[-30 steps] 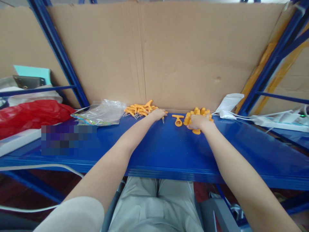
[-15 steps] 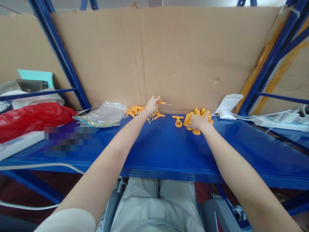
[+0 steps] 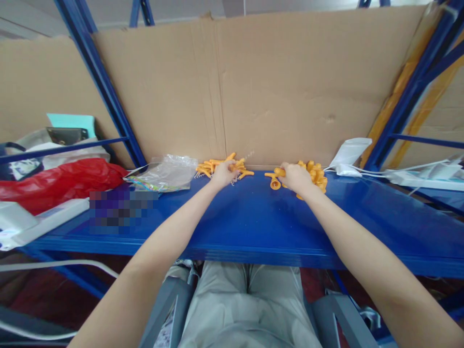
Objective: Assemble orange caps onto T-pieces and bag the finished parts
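Two heaps of small orange plastic parts lie at the back of a blue shelf (image 3: 246, 222). My left hand (image 3: 224, 174) is closed round an orange piece with a thin metal chain, just in front of the left heap (image 3: 212, 166). My right hand (image 3: 296, 177) rests on the left side of the right heap (image 3: 315, 174), its fingers curled on an orange part. A single orange T-shaped part (image 3: 274, 181) lies between the hands, close to my right fingers.
A brown cardboard sheet (image 3: 275, 87) backs the shelf between blue uprights. A clear plastic bag (image 3: 165, 173) lies left of the heaps, a red bag (image 3: 58, 181) farther left. White pouch (image 3: 348, 154) and white cables (image 3: 416, 176) sit at the right.
My left hand, which had lifted an orange piece with chain off the left heap, has come back down in front of it. My right hand has shifted slightly left toward the T-shaped part.
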The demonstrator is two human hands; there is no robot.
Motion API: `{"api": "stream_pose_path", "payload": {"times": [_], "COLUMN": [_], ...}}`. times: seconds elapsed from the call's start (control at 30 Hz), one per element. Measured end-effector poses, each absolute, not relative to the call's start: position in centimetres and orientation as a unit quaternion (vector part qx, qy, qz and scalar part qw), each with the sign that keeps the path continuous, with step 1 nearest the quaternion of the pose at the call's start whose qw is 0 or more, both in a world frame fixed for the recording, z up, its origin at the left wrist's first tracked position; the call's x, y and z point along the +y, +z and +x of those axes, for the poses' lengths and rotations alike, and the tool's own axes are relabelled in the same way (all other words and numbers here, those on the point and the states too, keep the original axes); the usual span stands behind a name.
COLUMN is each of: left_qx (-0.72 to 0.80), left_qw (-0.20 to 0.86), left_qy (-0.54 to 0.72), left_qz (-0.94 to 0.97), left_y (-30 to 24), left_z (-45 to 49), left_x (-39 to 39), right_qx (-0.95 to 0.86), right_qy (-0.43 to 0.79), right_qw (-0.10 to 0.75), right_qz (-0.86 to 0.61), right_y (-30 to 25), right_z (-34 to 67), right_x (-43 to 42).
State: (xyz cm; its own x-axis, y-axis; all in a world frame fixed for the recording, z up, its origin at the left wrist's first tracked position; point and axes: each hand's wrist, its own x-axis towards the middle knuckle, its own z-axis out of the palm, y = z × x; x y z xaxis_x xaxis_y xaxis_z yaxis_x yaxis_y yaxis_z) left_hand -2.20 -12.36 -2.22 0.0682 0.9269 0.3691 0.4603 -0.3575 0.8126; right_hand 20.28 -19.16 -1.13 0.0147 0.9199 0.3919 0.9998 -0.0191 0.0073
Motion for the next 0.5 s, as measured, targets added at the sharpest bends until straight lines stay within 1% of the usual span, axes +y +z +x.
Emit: {"api": "stream_pose_path", "payload": {"times": [0.17, 0.23, 0.37, 0.5], "left_qx": [0.469, 0.452, 0.433, 0.441], "left_qw": [0.051, -0.002, -0.051, -0.059], "left_qy": [0.355, 0.325, 0.312, 0.297], "left_qz": [0.807, 0.831, 0.844, 0.845], "left_y": [-4.0, -4.2, -4.6, -4.7], "left_z": [-2.1, -2.1, -2.2, -2.4], "left_x": [-12.5, -12.2, -11.8, -11.8], "right_qx": [-0.747, -0.762, -0.779, -0.777], "right_qy": [-0.167, -0.16, -0.149, -0.135], "right_qw": [0.158, 0.166, 0.168, 0.173], "right_qz": [-0.625, -0.606, -0.586, -0.591], "right_y": [-1.7, -2.0, -2.3, -2.5], "right_z": [20.5, 20.5, 20.2, 20.1], "right_x": [-18.2, -17.8, -17.6, -17.8]}}
